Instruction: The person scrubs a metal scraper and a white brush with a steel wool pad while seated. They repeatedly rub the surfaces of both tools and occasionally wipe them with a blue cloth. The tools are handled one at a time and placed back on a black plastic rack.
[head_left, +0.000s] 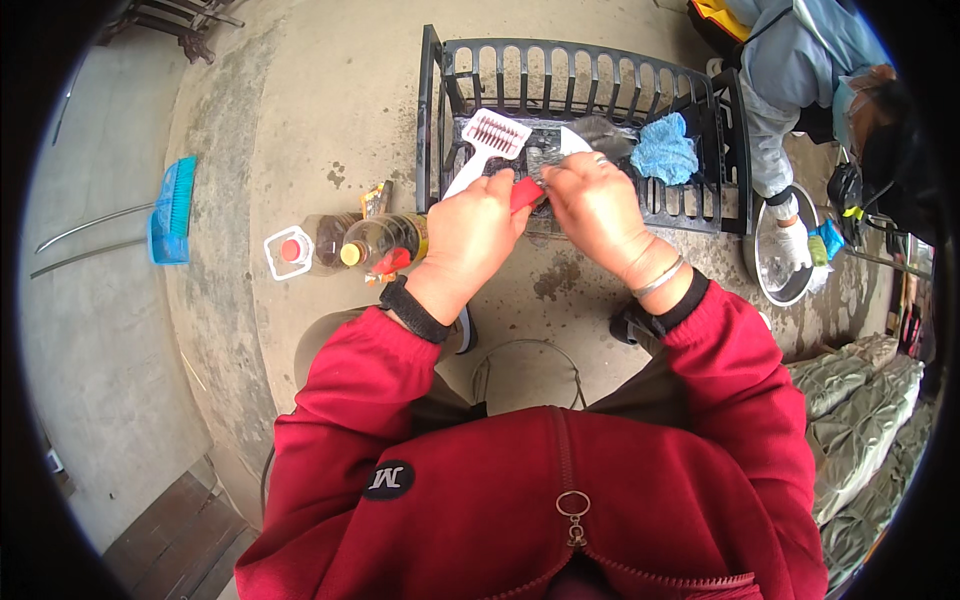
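Note:
My left hand (476, 225) grips a flat red piece (527, 194) that sticks out past its fingertips. The curled fingers of my right hand (596, 214) are close to the red piece's far end; whether they hold something is hidden. Just beyond both hands is a grey wiry or hairy mass (546, 157). A white-handled tool with a row of dark teeth (495, 135) leans by my left hand. Behind my right hand are a white flat piece (574, 141) and a dark grey bundle (604, 136) that I cannot identify. A blue cloth (666, 150) lies to their right.
These things rest on a black slatted metal rack (571, 64). Plastic bottles (379, 240) stand left on the concrete floor. Farther left are a blue dustpan and brush (171, 214). At right, a co-worker's gloved hand (791, 244) reaches into a metal basin (787, 294). Quilted green covers (862, 420) lie nearby.

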